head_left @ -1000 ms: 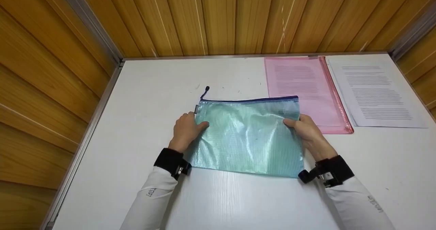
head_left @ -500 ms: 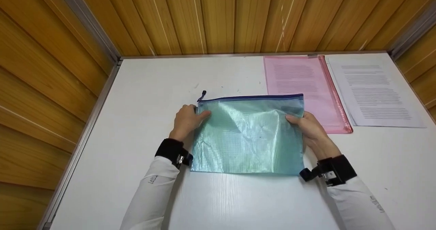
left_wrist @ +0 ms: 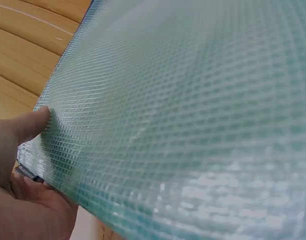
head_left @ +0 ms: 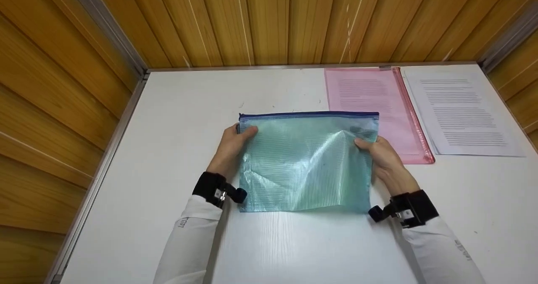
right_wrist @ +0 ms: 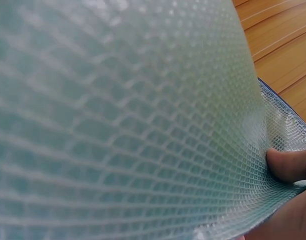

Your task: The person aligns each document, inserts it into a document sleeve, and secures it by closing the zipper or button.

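A green-blue mesh zipper pouch (head_left: 302, 166) with a dark blue zipper edge along its far side is held up between both hands. My left hand (head_left: 230, 147) pinches its left edge, thumb on the front face and fingers behind. On the opposite edge, my right hand (head_left: 386, 162) grips it the same way, and a crease runs from that thumb across the pouch. In the left wrist view the pouch's grid (left_wrist: 157, 115) fills most of the picture, with a small dark tab by the fingers. The right wrist view has the thumb (right_wrist: 287, 165) pressing the mesh into a fold.
Behind the pouch on the right lies a pink zipper pouch (head_left: 365, 86) with a printed sheet inside, partly covered by the green one. Printed papers (head_left: 466, 111) lie beside it. The white table (head_left: 176, 107) meets wood-panelled walls (head_left: 269, 23) at the back and sides.
Both hands have lifted the pouch's zipper side slightly and shifted the pouch a little right. The zipper's dangling pull is no longer visible. The crease near the right thumb has grown sharper.
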